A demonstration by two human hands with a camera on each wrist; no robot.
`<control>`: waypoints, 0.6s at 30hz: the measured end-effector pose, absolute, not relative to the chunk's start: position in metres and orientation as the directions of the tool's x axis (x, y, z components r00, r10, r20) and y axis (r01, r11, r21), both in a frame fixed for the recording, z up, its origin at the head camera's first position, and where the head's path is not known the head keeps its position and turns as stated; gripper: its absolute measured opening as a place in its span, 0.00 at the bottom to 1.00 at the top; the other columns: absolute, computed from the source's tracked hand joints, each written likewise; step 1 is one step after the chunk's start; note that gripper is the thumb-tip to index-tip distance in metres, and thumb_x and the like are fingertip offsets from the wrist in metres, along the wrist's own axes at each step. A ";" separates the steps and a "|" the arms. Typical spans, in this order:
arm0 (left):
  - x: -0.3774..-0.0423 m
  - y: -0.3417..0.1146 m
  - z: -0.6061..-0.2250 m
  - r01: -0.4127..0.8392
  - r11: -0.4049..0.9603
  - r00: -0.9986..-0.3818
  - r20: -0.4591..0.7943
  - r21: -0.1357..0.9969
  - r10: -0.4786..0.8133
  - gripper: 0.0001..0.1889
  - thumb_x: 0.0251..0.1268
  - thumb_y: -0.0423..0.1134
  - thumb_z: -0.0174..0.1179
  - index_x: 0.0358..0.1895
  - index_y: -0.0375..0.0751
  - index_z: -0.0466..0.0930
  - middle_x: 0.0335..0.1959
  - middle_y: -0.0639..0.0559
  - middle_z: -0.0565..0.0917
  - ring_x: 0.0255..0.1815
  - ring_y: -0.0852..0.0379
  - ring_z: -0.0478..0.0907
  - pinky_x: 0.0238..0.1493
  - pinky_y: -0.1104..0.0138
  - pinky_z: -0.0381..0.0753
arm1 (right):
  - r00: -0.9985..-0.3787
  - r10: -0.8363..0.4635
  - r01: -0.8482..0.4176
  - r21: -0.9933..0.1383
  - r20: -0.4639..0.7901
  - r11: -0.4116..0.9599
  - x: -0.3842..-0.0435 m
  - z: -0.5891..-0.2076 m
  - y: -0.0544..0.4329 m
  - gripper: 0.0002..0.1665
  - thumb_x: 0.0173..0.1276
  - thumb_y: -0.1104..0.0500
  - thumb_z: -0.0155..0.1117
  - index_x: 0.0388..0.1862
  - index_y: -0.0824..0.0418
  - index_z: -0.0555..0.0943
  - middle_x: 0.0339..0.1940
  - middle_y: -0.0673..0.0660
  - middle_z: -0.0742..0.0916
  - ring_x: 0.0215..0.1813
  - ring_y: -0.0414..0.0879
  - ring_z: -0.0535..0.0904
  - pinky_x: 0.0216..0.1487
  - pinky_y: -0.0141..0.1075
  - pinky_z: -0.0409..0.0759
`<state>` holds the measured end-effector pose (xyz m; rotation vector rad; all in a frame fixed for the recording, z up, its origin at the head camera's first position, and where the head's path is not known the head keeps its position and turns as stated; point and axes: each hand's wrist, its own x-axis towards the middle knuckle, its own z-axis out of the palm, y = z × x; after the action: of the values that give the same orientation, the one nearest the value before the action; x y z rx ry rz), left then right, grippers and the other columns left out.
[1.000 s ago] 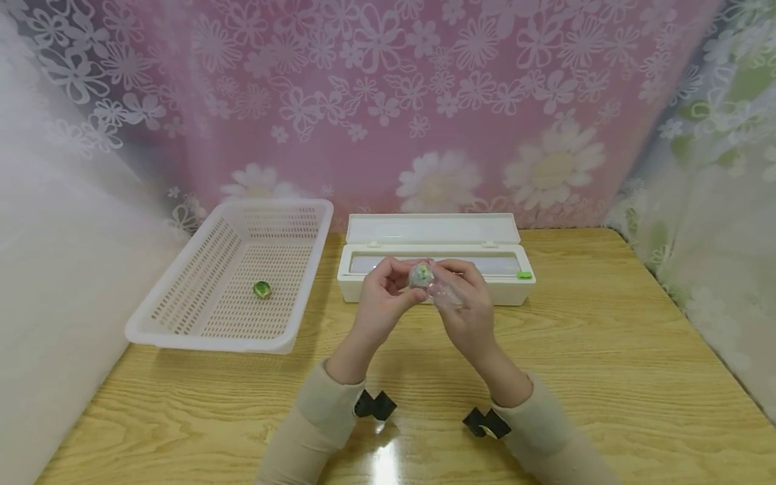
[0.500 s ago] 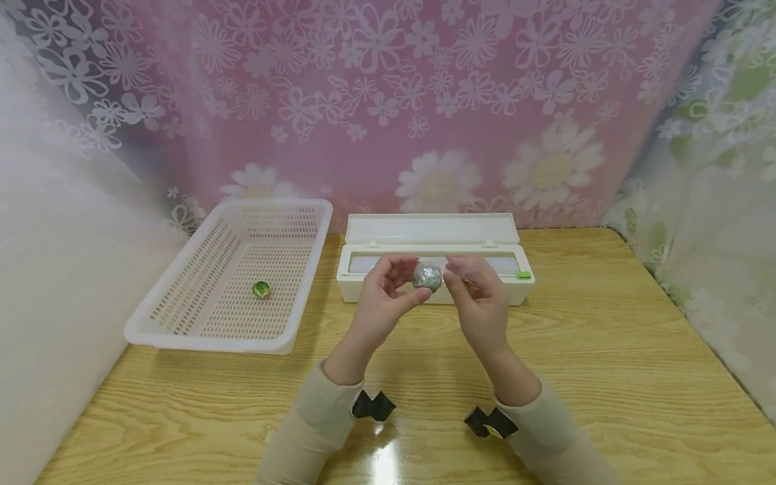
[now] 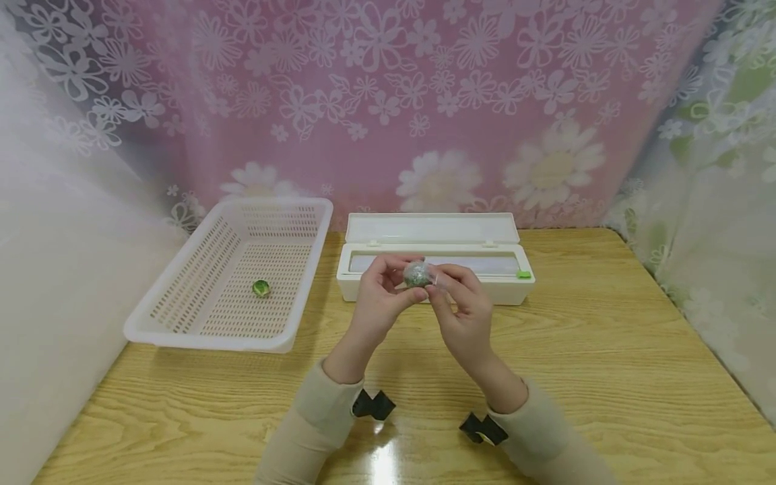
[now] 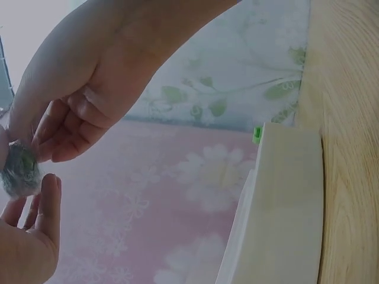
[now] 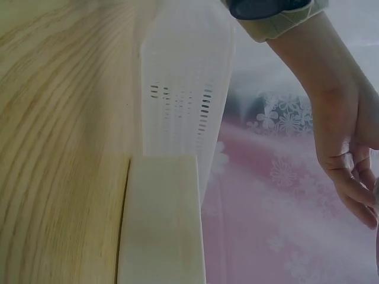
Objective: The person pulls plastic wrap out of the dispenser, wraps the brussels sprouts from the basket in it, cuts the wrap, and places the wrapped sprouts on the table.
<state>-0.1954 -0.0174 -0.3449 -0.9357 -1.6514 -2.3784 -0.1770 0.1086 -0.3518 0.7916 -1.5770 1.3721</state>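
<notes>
Hands (image 3: pixel 465 313) closer together, film-wrapped ball (image 3: pixel 417 275) between

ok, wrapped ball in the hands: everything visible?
The wrapped ball is small, roundish, green under shiny, crinkled clear film, plastic by its look. In the head view, the left hand grips it from the left; the right hand pinches film at its right side. It is up off the table, before the white box.

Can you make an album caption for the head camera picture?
Left fingers and right fingers hold a plastic-wrapped green ball near an open white box.
</notes>
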 end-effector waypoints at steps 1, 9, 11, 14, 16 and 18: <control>-0.195 -0.017 -0.345 0.414 -0.405 -0.806 0.535 0.815 0.253 0.34 0.39 0.49 0.66 0.38 0.22 0.62 0.45 0.42 0.75 0.41 0.56 0.74 0.38 0.66 0.79 | -0.409 0.069 -0.888 -0.415 0.910 0.199 -0.178 -0.353 0.108 0.21 0.63 0.57 0.57 0.38 0.78 0.77 0.35 0.69 0.77 0.41 0.45 0.75 0.39 0.26 0.74; -0.192 -0.019 -0.343 0.415 -0.408 -0.786 0.546 0.813 0.289 0.23 0.54 0.38 0.62 0.41 0.20 0.65 0.47 0.36 0.74 0.45 0.56 0.75 0.37 0.68 0.78 | -0.505 0.099 -0.855 -0.512 0.858 0.082 -0.180 -0.350 0.118 0.22 0.64 0.57 0.55 0.40 0.78 0.77 0.38 0.62 0.76 0.42 0.45 0.73 0.39 0.26 0.74; -0.191 -0.020 -0.342 0.409 -0.421 -0.783 0.548 0.810 0.294 0.19 0.56 0.33 0.60 0.41 0.20 0.64 0.46 0.40 0.75 0.44 0.56 0.75 0.36 0.69 0.78 | -0.541 0.113 -0.835 -0.548 0.834 0.045 -0.180 -0.348 0.120 0.21 0.64 0.57 0.55 0.39 0.79 0.77 0.39 0.58 0.76 0.42 0.45 0.72 0.40 0.27 0.75; -0.191 -0.020 -0.342 0.415 -0.414 -0.788 0.548 0.810 0.281 0.17 0.55 0.30 0.60 0.41 0.21 0.63 0.44 0.46 0.76 0.42 0.56 0.75 0.34 0.69 0.79 | -0.578 0.130 -0.810 -0.586 0.806 0.032 -0.178 -0.347 0.122 0.20 0.63 0.60 0.57 0.37 0.81 0.76 0.38 0.55 0.76 0.40 0.43 0.73 0.39 0.27 0.75; -0.191 -0.019 -0.342 0.429 -0.393 -0.795 0.546 0.813 0.263 0.17 0.54 0.27 0.60 0.41 0.22 0.63 0.42 0.48 0.76 0.42 0.56 0.75 0.33 0.69 0.79 | -0.595 0.144 -0.796 -0.604 0.791 0.033 -0.177 -0.346 0.122 0.18 0.62 0.63 0.57 0.36 0.82 0.75 0.37 0.53 0.77 0.38 0.41 0.73 0.37 0.26 0.75; -0.191 -0.019 -0.341 0.441 -0.362 -0.806 0.540 0.821 0.242 0.16 0.53 0.24 0.59 0.43 0.24 0.64 0.41 0.48 0.76 0.41 0.56 0.74 0.33 0.69 0.79 | -0.613 0.162 -0.780 -0.625 0.773 0.028 -0.176 -0.346 0.121 0.15 0.61 0.66 0.58 0.34 0.82 0.75 0.36 0.52 0.79 0.37 0.40 0.74 0.35 0.25 0.75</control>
<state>-0.1914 -0.0190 -0.3415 -0.9185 -1.6936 -2.3143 -0.1755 0.1212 -0.3456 0.6433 -1.5947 1.6759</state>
